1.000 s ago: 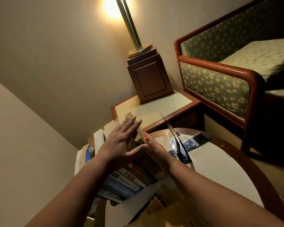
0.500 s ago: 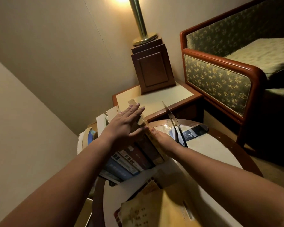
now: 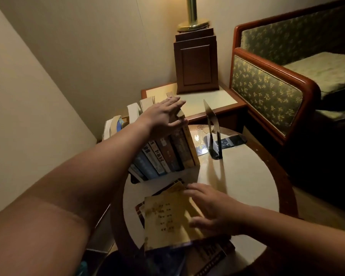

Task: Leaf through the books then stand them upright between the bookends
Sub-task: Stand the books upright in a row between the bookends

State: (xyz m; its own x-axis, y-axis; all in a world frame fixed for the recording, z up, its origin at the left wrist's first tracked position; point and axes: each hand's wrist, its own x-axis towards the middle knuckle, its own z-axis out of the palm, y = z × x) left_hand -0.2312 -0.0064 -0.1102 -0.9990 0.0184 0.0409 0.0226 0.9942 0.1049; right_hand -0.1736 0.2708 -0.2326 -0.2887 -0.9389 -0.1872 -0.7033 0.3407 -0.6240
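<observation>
Tabletop (image 3: 243, 176): round and pale, filling the lower middle of the frame; it carries the same things as a second ago, but the view has tipped down, so more of its near side shows
Row of books (image 3: 167, 154): at centre frame, spines toward the camera, leaning to the upper left rather than fully upright; it has not moved
Loose book (image 3: 167, 220): yellowish cover, lying flat on a dark pile (image 3: 209, 253) at lower centre, well apart from the row
Right hand (image 3: 213, 208): the main change; it has left the right end of the row and come down to lower centre, fingers spread and laid over the loose book's right side; no closed grip shows
Left hand (image 3: 163, 114): still flat on the tops of the row, fingers straight, pressing and holding nothing
Bookend (image 3: 213, 134): dark, upright, right of centre, with a clear gap between it and the row
Meaning: the row looks settled, so the loose book is probably next to be leafed through and stood in that gap
</observation>
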